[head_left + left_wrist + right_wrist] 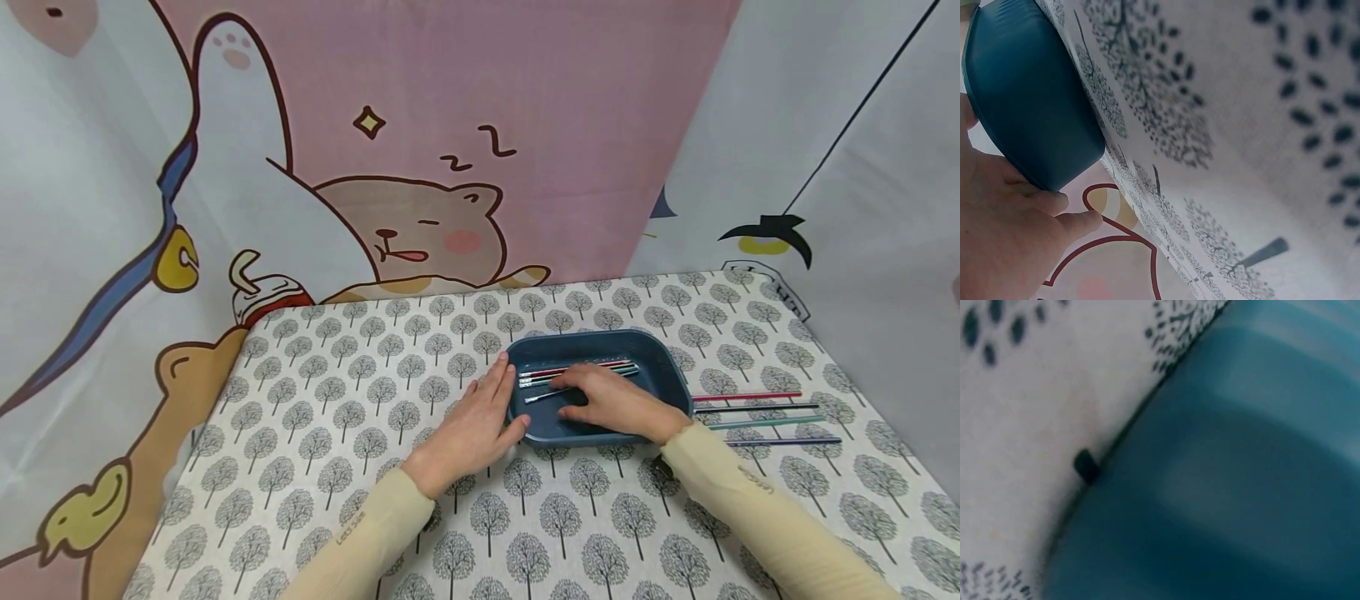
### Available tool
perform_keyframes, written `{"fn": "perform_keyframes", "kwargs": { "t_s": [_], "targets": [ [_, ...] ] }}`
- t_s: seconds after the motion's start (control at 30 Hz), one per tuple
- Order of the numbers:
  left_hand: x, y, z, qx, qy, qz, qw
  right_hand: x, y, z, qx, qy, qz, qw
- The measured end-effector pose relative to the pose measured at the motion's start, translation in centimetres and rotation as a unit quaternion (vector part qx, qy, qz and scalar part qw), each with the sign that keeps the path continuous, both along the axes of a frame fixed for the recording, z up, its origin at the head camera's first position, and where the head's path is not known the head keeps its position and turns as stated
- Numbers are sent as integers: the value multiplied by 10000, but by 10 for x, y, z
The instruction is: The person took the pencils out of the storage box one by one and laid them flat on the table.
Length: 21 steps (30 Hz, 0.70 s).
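Note:
A dark blue plastic bin [600, 440] stands on the cloth, with several thin paintbrushes [536, 377] lying side by side in it. My left hand [472, 429] rests with extended fingers against the bin's left end; the left wrist view shows its fingers [1047, 201] at the rim. Inside the bin, my right hand [611, 402] hovers low over the brushes, thumb and fingers apart. One dark-handled brush [542, 397] lies slanted beneath its fingers, which appear to touch it. The right wrist view has only the bin's blurred outer wall [1222, 487]; that hand is hidden there.
Right of the bin, several more brushes lie roughly parallel on the tree-print cloth [360, 500]: a red handle [750, 396], a black one [772, 408], a teal one [780, 422] and a dark blue one [795, 442]. A cartoon-print curtain [600, 125] hangs behind the table.

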<state>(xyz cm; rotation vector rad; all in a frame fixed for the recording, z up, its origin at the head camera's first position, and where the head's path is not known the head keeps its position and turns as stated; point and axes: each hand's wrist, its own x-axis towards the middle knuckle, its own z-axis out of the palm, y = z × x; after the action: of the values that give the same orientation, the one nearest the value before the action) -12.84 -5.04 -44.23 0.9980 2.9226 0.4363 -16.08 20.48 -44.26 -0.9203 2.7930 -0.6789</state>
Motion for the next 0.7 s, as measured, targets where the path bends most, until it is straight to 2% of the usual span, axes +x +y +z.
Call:
{"fn": "perform_keyframes", "kwargs": {
  "t_s": [0.5,0.7],
  "targets": [
    [0,-1,0,-19,-3,-1,10000,0,1,-3,-24,137,243,9996],
    [0,0,0,50,-27,16,10000,-2,3,-5,0,38,253,9997]
  ]
}}
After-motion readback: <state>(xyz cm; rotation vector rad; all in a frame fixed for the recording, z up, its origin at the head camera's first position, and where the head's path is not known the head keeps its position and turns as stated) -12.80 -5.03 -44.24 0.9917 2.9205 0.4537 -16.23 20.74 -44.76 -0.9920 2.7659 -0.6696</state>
